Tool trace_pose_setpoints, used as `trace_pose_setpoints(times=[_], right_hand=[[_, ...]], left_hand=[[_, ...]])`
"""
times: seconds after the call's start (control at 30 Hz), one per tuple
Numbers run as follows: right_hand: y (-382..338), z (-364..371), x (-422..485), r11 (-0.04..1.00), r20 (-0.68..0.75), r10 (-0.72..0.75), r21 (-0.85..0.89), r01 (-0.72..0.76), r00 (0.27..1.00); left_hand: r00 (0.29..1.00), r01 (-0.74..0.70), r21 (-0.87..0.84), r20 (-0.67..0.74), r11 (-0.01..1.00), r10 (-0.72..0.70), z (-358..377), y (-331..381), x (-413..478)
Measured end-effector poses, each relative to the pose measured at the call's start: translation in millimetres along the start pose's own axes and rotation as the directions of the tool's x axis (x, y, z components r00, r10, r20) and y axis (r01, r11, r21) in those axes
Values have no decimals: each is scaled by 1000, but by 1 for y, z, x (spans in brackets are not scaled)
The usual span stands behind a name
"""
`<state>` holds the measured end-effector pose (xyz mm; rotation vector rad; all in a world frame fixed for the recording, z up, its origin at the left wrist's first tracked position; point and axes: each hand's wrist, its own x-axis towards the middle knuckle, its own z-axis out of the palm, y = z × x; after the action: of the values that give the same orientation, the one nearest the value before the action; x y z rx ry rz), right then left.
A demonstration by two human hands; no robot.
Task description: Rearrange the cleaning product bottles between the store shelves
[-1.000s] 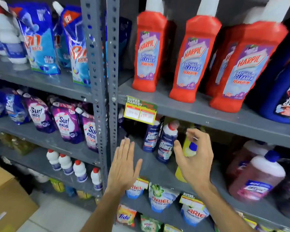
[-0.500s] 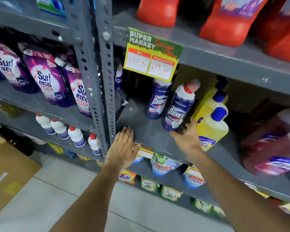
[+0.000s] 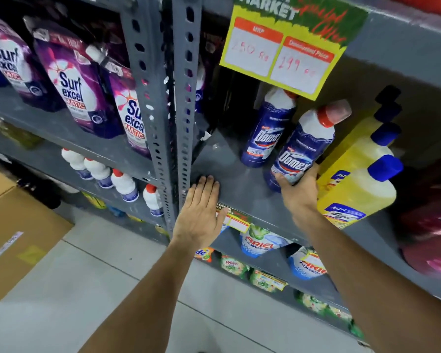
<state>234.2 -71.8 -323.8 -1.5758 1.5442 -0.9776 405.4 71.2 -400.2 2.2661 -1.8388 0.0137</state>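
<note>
Domex bottle (image 3: 299, 149) now in right hand (image 3: 299, 192)

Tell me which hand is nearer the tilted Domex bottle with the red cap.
Right. The right hand grips the tilted Domex bottle at its base. The left hand lies flat on the shelf edge, off to the bottle's left, not touching it.

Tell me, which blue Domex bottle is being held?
The front Domex bottle, tilted, with the right hand around its base. The other Domex bottle stands behind, untouched.

Shelf (image 3: 239, 184) grey painted metal, a bit scuffed; Domex bottle (image 3: 301, 149) shiny plastic; price tag (image 3: 278, 54) maybe paper
</note>
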Motion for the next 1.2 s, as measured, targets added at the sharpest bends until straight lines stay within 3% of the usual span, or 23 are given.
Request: trace_pose_setpoints(times=[0.3,1.2], right_hand=[[3,12,-25,993,304,-115,13,117,946],[-4,26,-38,989,315,-112,-56,137,943]], left_hand=[[1000,12,-18,-14,1000,-12,2,0,-1],[998,3,11,59,1000,-4,-4,0,1]])
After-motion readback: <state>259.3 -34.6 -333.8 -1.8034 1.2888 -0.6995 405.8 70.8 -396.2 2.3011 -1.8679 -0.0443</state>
